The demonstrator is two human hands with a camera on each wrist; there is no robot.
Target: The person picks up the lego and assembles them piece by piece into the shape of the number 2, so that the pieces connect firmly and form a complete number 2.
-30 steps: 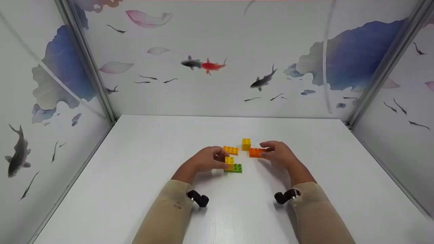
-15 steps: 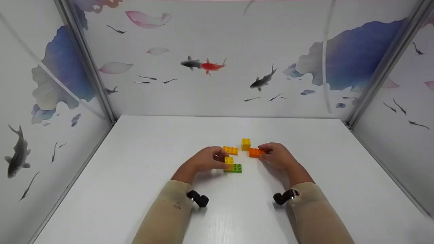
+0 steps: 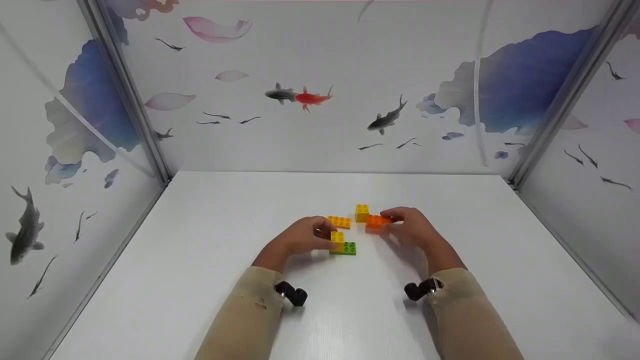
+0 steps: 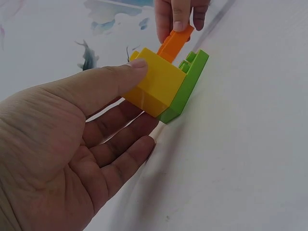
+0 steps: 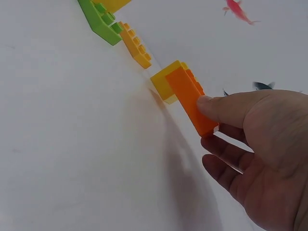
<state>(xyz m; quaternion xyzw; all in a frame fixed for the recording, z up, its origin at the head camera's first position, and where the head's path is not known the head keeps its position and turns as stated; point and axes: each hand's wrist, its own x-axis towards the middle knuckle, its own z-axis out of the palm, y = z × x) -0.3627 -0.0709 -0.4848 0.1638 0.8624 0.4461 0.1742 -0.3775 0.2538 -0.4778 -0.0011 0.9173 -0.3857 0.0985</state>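
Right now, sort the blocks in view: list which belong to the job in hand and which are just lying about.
In the job:
stacked yellow block, pinched by the left hand
green plate, beneath it
orange block, held by the right hand

Lying about, though perhaps meant for later:
loose yellow block
flat amber plate

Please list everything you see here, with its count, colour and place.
Green plate: one, green, nearest the person
Near block: one, yellow, on green plate
Flat brick: one, amber, behind green plate
Far block: one, yellow, farthest back
Orange brick: one, orange, right of flat brick
Table: one, white, underneath
Walls: three, white, around
Paintings: many, multicoloured, on walls
Posts: two, grey, back corners
Wrist devices: two, black, inner cuffs
Sleeves: two, beige, forearms
Left hand: one, holding near block
Right hand: one, holding orange brick
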